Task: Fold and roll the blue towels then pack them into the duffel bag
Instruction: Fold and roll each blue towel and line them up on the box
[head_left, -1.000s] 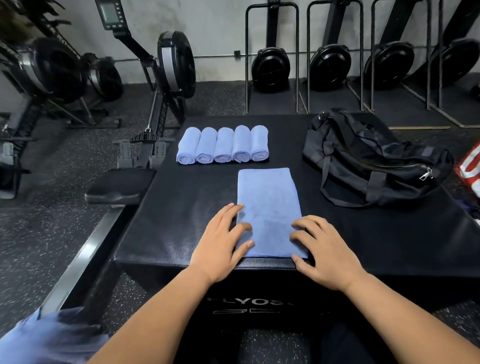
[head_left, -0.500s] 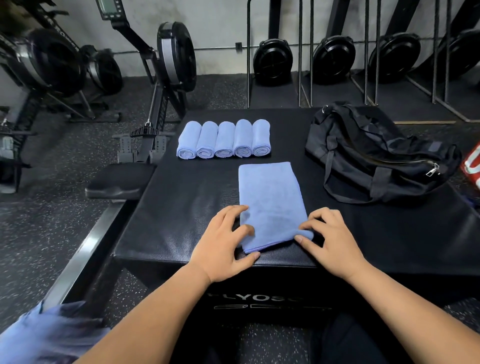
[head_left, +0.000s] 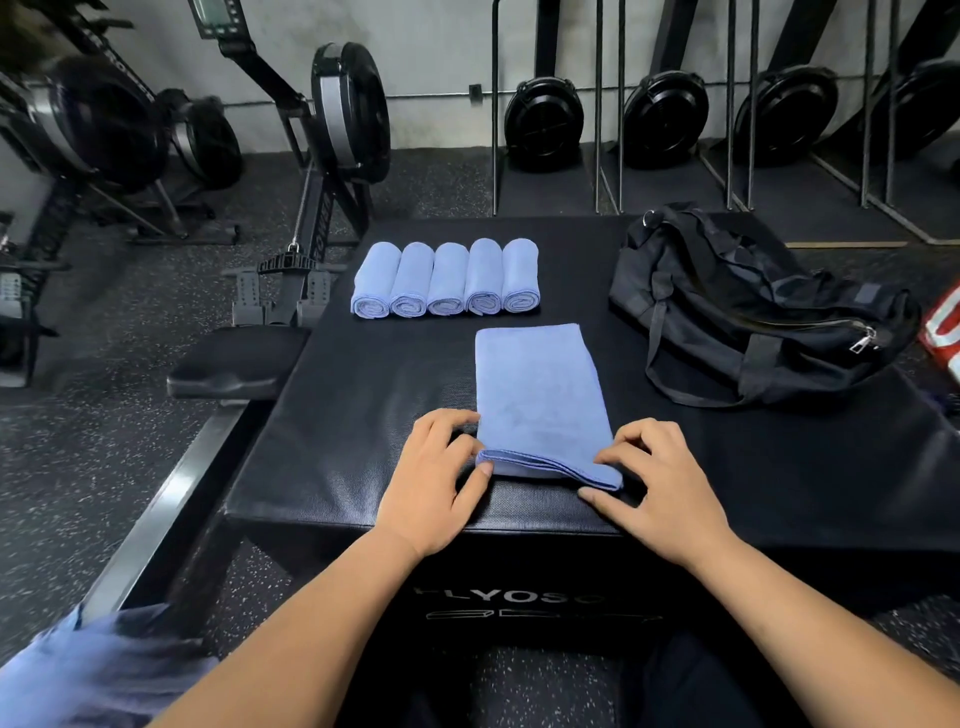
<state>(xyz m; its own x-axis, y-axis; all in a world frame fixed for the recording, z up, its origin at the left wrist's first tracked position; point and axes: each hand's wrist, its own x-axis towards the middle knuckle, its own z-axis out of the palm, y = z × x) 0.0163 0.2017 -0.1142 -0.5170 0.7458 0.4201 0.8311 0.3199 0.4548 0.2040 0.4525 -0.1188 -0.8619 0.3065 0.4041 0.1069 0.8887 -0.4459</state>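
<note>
My left hand (head_left: 434, 480) and right hand (head_left: 662, 488) pinch the near corners of the folded towel (head_left: 537, 395) at 12 o'clock on the box (head_left: 337, 415). Five rolls (head_left: 447, 280) lie at 11, the bag (head_left: 748, 312) at 2.

Towel (head_left: 540, 395) soft matt cloth; box top (head_left: 363, 415) textured, faintly glossy vinyl.
</note>
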